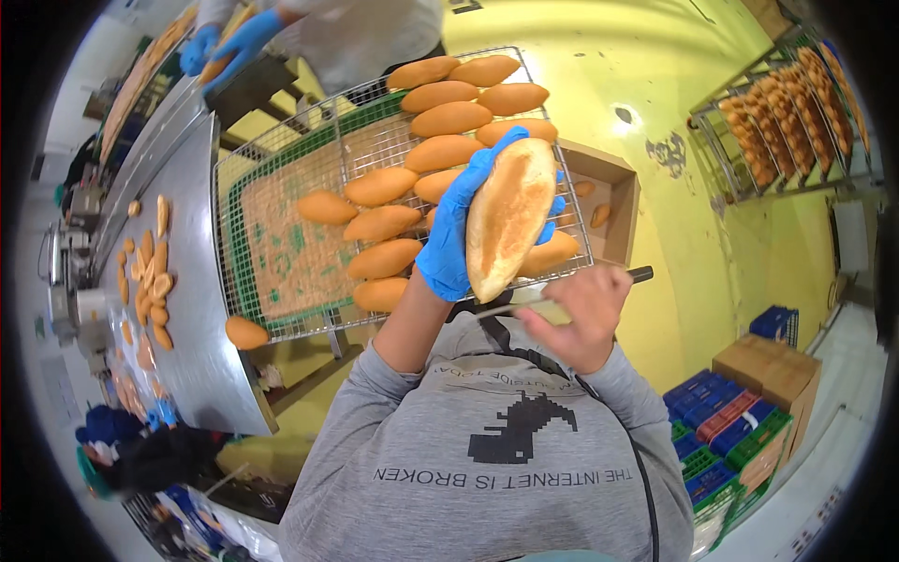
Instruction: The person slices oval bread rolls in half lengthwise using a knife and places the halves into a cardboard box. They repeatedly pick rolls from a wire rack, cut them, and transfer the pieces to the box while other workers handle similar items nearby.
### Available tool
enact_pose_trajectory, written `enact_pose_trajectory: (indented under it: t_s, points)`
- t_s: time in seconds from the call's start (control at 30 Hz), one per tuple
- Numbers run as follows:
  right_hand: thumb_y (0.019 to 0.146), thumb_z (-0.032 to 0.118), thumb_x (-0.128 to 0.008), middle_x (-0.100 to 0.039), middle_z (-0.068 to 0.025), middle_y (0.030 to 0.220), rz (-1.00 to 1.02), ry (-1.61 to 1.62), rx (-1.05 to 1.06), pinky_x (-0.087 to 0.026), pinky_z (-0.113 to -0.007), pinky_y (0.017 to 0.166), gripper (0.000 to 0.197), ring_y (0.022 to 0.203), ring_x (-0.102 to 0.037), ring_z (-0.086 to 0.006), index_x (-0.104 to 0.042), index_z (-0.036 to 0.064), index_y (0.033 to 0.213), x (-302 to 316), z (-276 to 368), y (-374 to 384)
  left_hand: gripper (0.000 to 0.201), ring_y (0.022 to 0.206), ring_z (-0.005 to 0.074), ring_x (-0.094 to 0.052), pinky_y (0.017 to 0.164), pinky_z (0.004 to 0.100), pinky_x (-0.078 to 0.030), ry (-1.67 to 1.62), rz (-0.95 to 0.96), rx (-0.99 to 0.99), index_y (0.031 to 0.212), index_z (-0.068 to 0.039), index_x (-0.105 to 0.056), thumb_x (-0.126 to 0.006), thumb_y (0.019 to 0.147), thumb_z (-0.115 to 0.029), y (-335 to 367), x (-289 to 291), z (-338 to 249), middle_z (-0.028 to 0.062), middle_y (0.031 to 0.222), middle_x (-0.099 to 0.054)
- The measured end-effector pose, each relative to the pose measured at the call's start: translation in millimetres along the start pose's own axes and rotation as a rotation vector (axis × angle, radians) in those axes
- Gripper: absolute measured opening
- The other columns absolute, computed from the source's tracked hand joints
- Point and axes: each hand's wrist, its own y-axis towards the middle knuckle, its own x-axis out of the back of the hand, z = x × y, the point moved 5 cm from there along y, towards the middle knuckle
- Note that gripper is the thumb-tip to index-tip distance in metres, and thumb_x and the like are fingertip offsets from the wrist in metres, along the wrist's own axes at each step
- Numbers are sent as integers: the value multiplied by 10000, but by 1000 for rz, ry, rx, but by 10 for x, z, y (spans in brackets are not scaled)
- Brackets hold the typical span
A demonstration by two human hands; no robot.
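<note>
In my blue-gloved left hand (pixel 452 239) is a long bread roll (pixel 513 217), its pale, browned underside turned up. The fingers wrap around its far side. My bare right hand (pixel 585 317) closes around a knife (pixel 642 273) with a dark handle end. Its thin blade reaches left, close to the roll's near tip; whether they touch I cannot tell. Beneath my left hand, several golden-brown rolls (pixel 382 223) lie on a wire rack (pixel 272 187). Under the wire shows a green-edged tray of crumbs (pixel 290 239).
A steel table (pixel 201 309) with bread pieces (pixel 150 281) stands at the left. Across the rack, a person's blue-gloved hands (pixel 248 42) hold bread. A cardboard box (pixel 618 201) sits beyond the rack. Stacked crates (pixel 716 421) and a loaded rack (pixel 787 117) stand at the right.
</note>
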Motion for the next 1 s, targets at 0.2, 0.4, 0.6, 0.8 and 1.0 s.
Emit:
enact_pose_trajectory:
  t_s: [0.2,0.4,0.6,0.8,1.0]
  points:
    - [669,264,-758,-544,3,674,-176,-495,32,-300,-347,738,225,674,-510,-182,-587,119,690,-196,-681,284,597,980,246,-571,795,359,-514,235,-104,-86,1408,-134,-300,-438,909,-432,-312,51,-176,129,1234,-488]
    - [702,262,-742,-566,9,698,-127,-158,133,-300,-336,728,200,671,-505,-168,-603,119,714,-323,-188,134,593,990,241,-562,810,370,-508,191,-106,-124,1408,-134,-295,-449,906,-410,-359,202,-208,85,1268,-461]
    - [662,379,-756,-469,23,599,-251,-409,-38,-295,-342,718,288,615,-493,-145,-561,168,642,-430,-527,384,589,1027,235,-544,839,389,-500,184,-115,-65,1408,-142,-290,-463,912,-407,-438,252,-223,93,1287,-450]
    - [701,286,-745,-515,10,653,-95,-154,230,-284,-322,731,228,645,-484,-159,-575,134,691,-548,206,152,590,1053,243,-541,844,379,-499,193,-92,-117,1403,-129,-295,-465,913,-410,-472,399,-293,110,1308,-438]
    - [672,262,-757,-537,6,675,-187,-227,-84,-293,-333,747,226,655,-501,-173,-575,131,705,-645,-125,363,533,1155,205,-464,881,385,-475,105,-36,-66,1395,-122,-328,-469,929,-338,-733,439,-453,64,1349,-392]
